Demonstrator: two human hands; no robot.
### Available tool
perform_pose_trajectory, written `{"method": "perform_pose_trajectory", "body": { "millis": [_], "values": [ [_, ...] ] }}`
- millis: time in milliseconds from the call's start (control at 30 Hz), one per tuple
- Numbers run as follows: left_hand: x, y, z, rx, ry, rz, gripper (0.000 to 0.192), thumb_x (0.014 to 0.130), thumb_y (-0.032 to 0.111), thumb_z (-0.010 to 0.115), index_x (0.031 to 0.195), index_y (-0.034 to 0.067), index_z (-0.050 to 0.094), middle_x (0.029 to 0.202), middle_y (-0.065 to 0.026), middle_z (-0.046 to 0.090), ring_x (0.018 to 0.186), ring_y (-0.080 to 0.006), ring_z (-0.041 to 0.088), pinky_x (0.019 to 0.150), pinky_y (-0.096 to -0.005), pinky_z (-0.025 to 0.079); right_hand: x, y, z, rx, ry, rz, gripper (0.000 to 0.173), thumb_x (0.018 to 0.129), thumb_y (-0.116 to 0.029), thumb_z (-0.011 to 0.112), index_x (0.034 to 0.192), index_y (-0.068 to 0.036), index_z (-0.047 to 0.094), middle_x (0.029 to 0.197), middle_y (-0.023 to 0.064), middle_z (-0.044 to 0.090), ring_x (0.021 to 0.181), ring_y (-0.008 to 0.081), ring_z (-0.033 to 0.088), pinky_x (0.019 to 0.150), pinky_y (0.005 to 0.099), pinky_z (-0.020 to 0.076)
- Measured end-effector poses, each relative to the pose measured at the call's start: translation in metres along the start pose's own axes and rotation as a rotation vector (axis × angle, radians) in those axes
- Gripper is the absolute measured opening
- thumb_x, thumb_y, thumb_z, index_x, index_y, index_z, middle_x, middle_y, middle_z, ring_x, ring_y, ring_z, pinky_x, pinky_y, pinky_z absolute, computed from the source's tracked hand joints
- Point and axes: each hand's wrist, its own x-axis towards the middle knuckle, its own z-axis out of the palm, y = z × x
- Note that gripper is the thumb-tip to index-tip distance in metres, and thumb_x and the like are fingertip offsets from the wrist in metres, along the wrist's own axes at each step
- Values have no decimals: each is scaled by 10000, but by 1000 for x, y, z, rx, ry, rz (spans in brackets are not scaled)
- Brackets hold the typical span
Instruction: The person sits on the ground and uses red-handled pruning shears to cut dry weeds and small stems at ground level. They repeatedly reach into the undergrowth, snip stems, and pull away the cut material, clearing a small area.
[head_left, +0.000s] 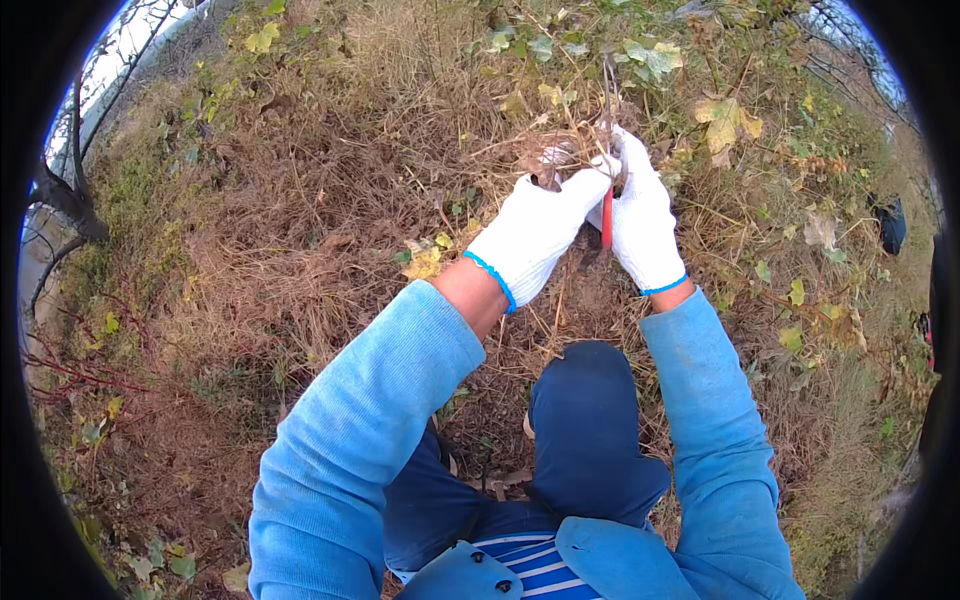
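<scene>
Both my hands wear white knit gloves with blue cuffs and meet in front of me, above the dry undergrowth. My left hand (544, 225) is closed around a tangle of dry stems (559, 150) with brown, curled leaves. Close against it, my right hand (639, 210) holds a red-handled tool (607, 219). The handle points down towards me, and a thin metal part seems to rise above the fingers among the stems. The glove and stems hide much of the tool, so its kind and whether it is open do not show.
Matted dry grass (300, 277) surrounds me, with a yellow leaf (726, 124) at the upper right and green vine leaves (654, 58) beyond my hands. A bare tree branch (67, 199) rises at the left. A dark blue object (891, 225) lies at the right. My bent knee (589, 397) is below my hands.
</scene>
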Motion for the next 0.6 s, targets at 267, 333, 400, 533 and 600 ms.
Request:
{"method": "perform_pose_trajectory", "body": {
  "millis": [267, 333, 400, 533, 600],
  "values": [
    [-37, 1, -50, 579, -300, -409, 497, 959, 366, 728, 1324, 41, 640, 1147, -35, 673, 1010, -133, 615, 885, -322, 533, -134, 94, -80, -567, -78, 205, 611, 820, -27, 672, 1409, -137, 555, 1066, 175, 705, 956, 375, 684, 826, 437, 553],
    [-45, 12, -76, 608, -186, -387, 504, 964, 369, 720, 1343, 50, 629, 1182, -49, 667, 1018, -155, 622, 890, -330, 530, -210, 134, -107, -805, -268, 262, 602, 802, -80, 706, 1382, -113, 546, 957, 164, 674, 889, 374, 667, 770, 462, 535],
    [-51, 23, -103, 501, 15, -361, 476, 971, 368, 707, 1336, 69, 638, 1227, -70, 661, 1040, -191, 633, 905, -361, 528, -300, 167, -139, -1122, -442, 323, 559, 834, -129, 706, 1362, -117, 522, 857, 127, 637, 804, 333, 655, 694, 462, 504],
    [-66, 42, -170, 425, 353, -216, 407, 989, 349, 676, 1305, 95, 651, 1265, -90, 655, 1062, -248, 642, 919, -422, 532, -450, 193, -221, -1290, -551, 865, 605, 950, -202, 623, 1512, -133, 408, 832, 143, 658, 725, 345, 685, 658, 487, 537],
    [-79, 44, -205, 390, 450, -195, 368, 993, 322, 667, 1288, 103, 653, 1262, -94, 651, 1064, -249, 639, 908, -424, 536, -475, 190, -254, -963, -397, 950, 755, 862, -311, 765, 1510, -134, 422, 865, 164, 684, 758, 375, 690, 676, 494, 526]
  ]
}}
